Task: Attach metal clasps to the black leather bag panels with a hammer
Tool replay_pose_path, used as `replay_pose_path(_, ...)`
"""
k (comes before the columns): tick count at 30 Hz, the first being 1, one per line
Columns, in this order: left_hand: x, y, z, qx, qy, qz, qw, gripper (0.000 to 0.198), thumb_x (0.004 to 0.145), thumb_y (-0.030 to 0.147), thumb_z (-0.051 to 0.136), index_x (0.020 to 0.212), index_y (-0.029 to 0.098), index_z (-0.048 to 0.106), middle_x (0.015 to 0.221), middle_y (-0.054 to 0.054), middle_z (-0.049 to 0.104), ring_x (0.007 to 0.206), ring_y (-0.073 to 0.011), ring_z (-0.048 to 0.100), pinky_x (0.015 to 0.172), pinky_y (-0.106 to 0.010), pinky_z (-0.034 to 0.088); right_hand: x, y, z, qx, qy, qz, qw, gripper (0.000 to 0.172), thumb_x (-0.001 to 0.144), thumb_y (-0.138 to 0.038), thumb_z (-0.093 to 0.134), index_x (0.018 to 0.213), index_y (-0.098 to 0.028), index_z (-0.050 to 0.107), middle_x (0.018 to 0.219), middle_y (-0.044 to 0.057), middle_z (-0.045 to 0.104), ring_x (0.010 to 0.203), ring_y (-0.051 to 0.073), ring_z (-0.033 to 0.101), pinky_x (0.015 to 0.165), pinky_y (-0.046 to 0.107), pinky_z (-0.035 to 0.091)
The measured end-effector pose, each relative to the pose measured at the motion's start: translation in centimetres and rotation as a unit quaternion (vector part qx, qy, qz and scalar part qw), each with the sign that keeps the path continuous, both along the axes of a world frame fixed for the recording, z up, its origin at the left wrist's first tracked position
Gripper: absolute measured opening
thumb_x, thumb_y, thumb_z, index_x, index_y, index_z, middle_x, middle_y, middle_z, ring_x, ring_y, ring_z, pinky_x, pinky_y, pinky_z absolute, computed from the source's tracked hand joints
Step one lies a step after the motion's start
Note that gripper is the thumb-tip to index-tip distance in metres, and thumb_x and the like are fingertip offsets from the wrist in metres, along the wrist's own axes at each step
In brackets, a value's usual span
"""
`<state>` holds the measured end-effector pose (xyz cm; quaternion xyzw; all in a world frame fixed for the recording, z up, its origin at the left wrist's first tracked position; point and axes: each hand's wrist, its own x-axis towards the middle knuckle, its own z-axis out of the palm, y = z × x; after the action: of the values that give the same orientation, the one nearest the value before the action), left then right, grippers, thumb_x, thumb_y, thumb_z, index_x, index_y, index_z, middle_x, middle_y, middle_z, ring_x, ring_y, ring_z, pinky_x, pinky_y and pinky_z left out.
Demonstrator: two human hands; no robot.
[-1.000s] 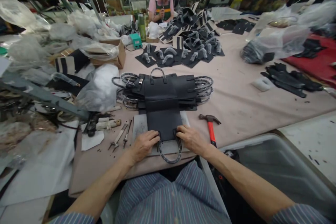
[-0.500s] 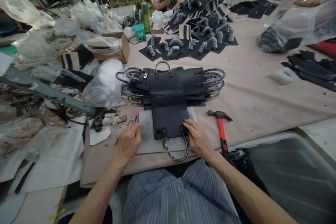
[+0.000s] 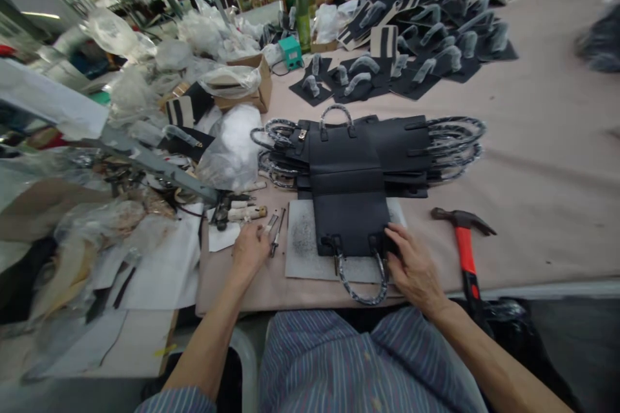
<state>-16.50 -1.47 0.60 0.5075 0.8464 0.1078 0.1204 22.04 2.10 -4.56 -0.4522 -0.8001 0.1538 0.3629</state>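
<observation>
Pinkish tabletop [image 3: 537, 206]; black panel [image 3: 351, 222] touches right fingers [image 3: 400, 235].

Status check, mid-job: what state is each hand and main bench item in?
Black panel: laid open, near end over the board
Right hand: at the panel's right edge
Left hand: at the metal tools, grip unclear
Stacked pieces: beneath the panel, handles out both sides
Hammer: lying down, unheld
Green bottle: upright
</observation>
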Motion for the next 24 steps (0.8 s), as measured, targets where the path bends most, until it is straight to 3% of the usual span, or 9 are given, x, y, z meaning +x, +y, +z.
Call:
replay_pose_path(4, 0.0, 0.0, 0.7, 0.019, 0.008, 0.006, 1.000, 0.026, 0.093, 0.022, 0.053, 0.110, 0.013, 0.071, 0.114, -0.013, 0.071, 0.103, -0.0244, 0.067, 0.092, -0.035, 0.049, -0.1, 0.3, -0.4, 0.023, 0.013, -0.035, 0.999, 0.045, 0.097, -0.026, 0.048, 0.142, -0.021, 0.051, 0.140, 0.016, 0.055, 0.129, 0.033, 0.053, 0.108, 0.056, 0.046)
replay_pose_path(8, 0.6, 0.0, 1.4, 0.023, 0.026, -0.029, 0.999, 0.023, 0.094, 0.023, 0.051, 0.098, 0.017, 0.073, 0.104, -0.011, 0.074, 0.102, -0.0247, 0.068, 0.089, -0.033, 0.049, -0.1, 0.5, -1.1, 0.035, 0.004, -0.063, 0.997, 0.042, 0.099, -0.029, 0.045, 0.137, -0.017, 0.054, 0.134, 0.018, 0.058, 0.125, 0.034, 0.056, 0.106, 0.057, 0.047)
replay_pose_path(13, 1.4, 2.2, 2.0, -0.092, -0.007, -0.034, 0.995, 0.026, 0.091, 0.036, 0.057, 0.093, 0.018, 0.075, 0.094, -0.013, 0.077, 0.095, -0.0288, 0.071, 0.081, -0.035, 0.050, -0.1, 0.6, -1.6, 0.026, -0.006, -0.072, 0.997, 0.041, 0.099, -0.030, 0.043, 0.136, -0.016, 0.055, 0.134, 0.018, 0.059, 0.124, 0.034, 0.056, 0.105, 0.055, 0.047)
replay_pose_path(17, 1.8, 4.2, 2.6, -0.177, 0.016, -0.070, 0.982, 0.022, 0.084, 0.032, 0.061, 0.092, 0.016, 0.074, 0.100, -0.019, 0.076, 0.101, -0.0334, 0.071, 0.081, -0.037, 0.052, -0.4, 0.7, -1.4, 0.033, -0.010, -0.078, 0.996, 0.038, 0.099, -0.029, 0.042, 0.132, -0.017, 0.056, 0.130, 0.017, 0.061, 0.121, 0.033, 0.057, 0.103, 0.054, 0.048)
replay_pose_path(21, 2.2, 4.9, 2.5, -0.203, 0.078, -0.120, 0.969, 0.017, 0.076, 0.020, 0.062, 0.090, 0.014, 0.070, 0.103, -0.022, 0.075, 0.101, -0.0351, 0.071, 0.080, -0.038, 0.053, -0.8, 0.6, -0.9, 0.041, -0.008, -0.084, 0.996, 0.034, 0.099, -0.024, 0.043, 0.128, -0.015, 0.057, 0.127, 0.017, 0.062, 0.119, 0.031, 0.058, 0.103, 0.052, 0.049)
replay_pose_path(24, 1.6, 4.7, 1.7, -0.181, 0.012, -0.097, 0.979, 0.003, 0.073, 0.019, 0.063, 0.073, 0.016, 0.062, 0.082, -0.016, 0.074, 0.084, -0.0313, 0.073, 0.068, -0.033, 0.052, -0.9, 0.5, -0.7, 0.028, -0.007, -0.088, 0.996, 0.034, 0.099, -0.021, 0.042, 0.129, -0.015, 0.056, 0.128, 0.017, 0.061, 0.120, 0.031, 0.057, 0.103, 0.053, 0.049)
